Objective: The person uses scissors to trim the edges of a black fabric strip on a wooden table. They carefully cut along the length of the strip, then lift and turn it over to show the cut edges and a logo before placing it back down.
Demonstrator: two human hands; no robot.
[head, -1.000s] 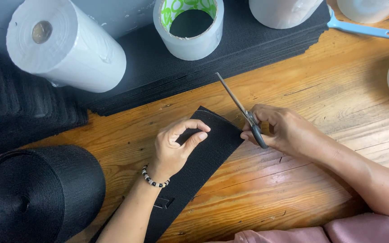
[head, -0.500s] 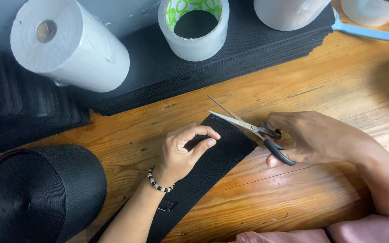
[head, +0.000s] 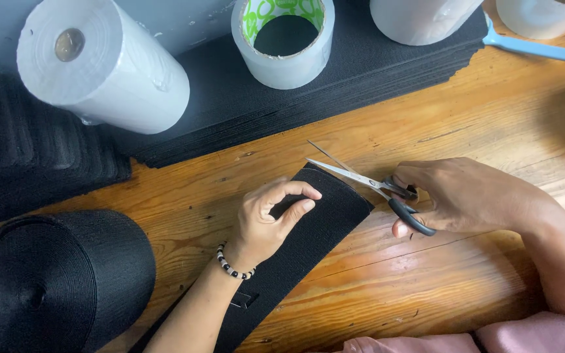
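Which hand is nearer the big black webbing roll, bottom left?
Left. The left hand rests on the black strip, just right of the webbing roll; the right hand holds scissors farther right.
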